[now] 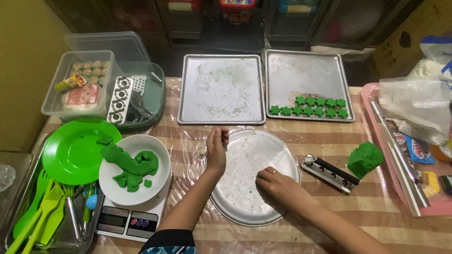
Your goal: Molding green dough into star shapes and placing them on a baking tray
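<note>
My left hand (216, 149) rests at the upper left rim of a round metal tray (245, 202), fingers curled together as if pinching something too small to make out. My right hand (278, 184), a ring on one finger, lies palm down on the tray's right part. The tray is dusted with flour and green crumbs. A white bowl (160, 181) of green dough pieces (129, 164) sits on a kitchen scale (127, 221) to the left. A green dough lump (365, 159) and a black metal cutter (329, 173) lie to the right.
Two rectangular baking sheets stand at the back: the left sheet (221, 89) bare, the right sheet (301, 75) carrying rows of green star shapes (310, 107). A green plate (70, 150), green utensils (37, 216), plastic containers (80, 82) and a pink tray (395, 188) with packets line the sides.
</note>
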